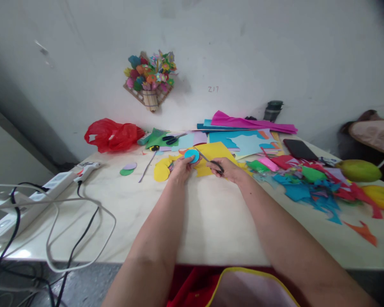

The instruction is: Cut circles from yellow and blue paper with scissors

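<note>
- Pinching a bright blue round disc of thin, felt-like sheet [192,156] in the left hand [180,168], pressing the thumb onto its face, hiding most of the other fingers from view.
- Over on the other side, gripping a pair of black-handled metal scissors [217,165] in the right hand [226,169], curling the fingers snugly round the handles.
- Pointing the blades up and leftward, bringing the tip close by the disc's right side; not telling from here whether parted or together, touching or just apart.
- Holding the disc up above the pale, smooth tabletop [220,213], right by the left part of a large yellow felt-like sheet [214,150].
- Judging the disc now: probably weighing next to nothing, bending easily, likely giving good friction rather than slipping; hardly fragile, but possibly creasing or stretching under a hard tug.
- Favouring a flat pinch near the left rim, thumb above and fingers below, leaving the right edge free and the fingertips away from the metal.
- Rating the scissors stiff and heavier; best taking hold by the handle loops only, never along the blades.
- Spotting 2 loose discs further left, 1 pale lilac [131,165] and 1 green [127,172], overlapping flat on the tabletop.
</note>
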The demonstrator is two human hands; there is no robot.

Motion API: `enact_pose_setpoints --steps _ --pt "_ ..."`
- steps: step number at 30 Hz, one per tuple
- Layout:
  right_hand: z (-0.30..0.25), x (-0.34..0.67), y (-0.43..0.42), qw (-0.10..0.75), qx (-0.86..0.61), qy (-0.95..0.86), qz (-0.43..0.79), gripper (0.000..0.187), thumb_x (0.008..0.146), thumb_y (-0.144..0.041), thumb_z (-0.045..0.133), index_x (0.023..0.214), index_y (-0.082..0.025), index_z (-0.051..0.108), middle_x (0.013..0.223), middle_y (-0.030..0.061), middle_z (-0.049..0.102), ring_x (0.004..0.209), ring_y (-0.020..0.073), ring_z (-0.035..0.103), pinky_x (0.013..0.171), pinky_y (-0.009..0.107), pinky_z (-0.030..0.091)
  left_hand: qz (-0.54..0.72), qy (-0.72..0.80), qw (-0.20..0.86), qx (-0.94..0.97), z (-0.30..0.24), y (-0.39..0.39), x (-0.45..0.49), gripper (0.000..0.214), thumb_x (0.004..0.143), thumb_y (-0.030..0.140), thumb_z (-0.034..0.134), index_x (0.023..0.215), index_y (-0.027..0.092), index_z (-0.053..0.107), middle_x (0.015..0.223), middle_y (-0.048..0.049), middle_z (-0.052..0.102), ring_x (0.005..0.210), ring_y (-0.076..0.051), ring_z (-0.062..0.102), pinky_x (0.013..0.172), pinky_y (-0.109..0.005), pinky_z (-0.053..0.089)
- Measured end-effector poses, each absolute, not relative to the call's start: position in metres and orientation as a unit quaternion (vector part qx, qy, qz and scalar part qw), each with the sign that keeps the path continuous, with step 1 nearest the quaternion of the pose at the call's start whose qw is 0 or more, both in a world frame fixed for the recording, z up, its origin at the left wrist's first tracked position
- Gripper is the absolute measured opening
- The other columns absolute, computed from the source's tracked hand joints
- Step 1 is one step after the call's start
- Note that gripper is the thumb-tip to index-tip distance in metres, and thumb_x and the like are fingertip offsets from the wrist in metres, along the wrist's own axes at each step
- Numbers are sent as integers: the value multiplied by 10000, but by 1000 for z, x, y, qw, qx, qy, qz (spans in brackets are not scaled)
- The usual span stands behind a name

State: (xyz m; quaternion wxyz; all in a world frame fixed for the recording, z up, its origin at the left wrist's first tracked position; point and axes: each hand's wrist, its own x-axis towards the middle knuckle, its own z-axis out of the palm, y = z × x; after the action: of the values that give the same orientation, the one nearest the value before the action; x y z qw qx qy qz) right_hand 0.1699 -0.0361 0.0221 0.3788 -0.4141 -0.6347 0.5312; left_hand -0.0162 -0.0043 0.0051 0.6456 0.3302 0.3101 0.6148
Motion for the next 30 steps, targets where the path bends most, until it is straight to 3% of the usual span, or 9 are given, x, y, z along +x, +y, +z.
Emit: enact_pose_setpoints --steps 8,14,30 --pt "22 170 -37 368 -432 -604 560 317 675 -414 768 740 -174 572 569 -33 534 443 76 439 388 225 236 613 306 644 340 8 -7 -15 106 754 38 678 833 102 708 838 -85 753 954 -233 743 970 -379 578" --pt "20 171 -36 375 -416 -601 570 322 698 -447 736 720 -171 571 545 -25 535 420 71 449 348 211 190 600 300 653 351 8 -8 -14 132 722 53 708 841 109 696 842 -82 747 998 -258 733 944 -403 593" --pt "23 171 -38 372 -424 -601 567 303 674 -427 723 715 -182 549 540 -41 513 422 67 423 385 213 219 591 290 660 363 7 -9 -14 183 698 62 724 865 129 691 884 -86 755 1026 -255 725 968 -404 575"
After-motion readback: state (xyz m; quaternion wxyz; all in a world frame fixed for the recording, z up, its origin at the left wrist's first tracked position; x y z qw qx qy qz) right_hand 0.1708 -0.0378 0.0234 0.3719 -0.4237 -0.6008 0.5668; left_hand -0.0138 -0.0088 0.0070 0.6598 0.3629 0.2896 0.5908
